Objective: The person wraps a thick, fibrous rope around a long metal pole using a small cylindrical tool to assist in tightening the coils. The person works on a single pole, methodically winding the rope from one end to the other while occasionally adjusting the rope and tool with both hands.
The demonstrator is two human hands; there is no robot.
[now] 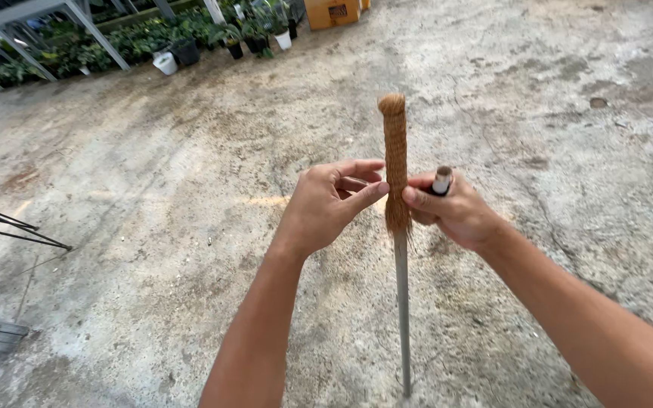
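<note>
In the head view, the thin grey pole (402, 317) stands upright on the stained concrete floor (153, 189), its foot nearly cut off by the lower edge, its upper part hidden under a wrapping of brown coconut fibre (395, 155). The left hand (330, 204) pinches the fibre between thumb and fingers. The right hand (451, 210) presses its thumb against the fibre while clenching a small dark cylinder with a pale tip (441, 181), mostly hidden. Potted plants (190, 38) line the far edge.

I see a gray concrete floor (190, 227) with dark stains. Far back, green plants (115, 45) sit in a row. A white pot (165, 63) and a black pot (186, 51) stand near them. A cardboard box (332, 12) rests on the floor. Thin black metal rods (9, 227) poke in at the left.
</note>
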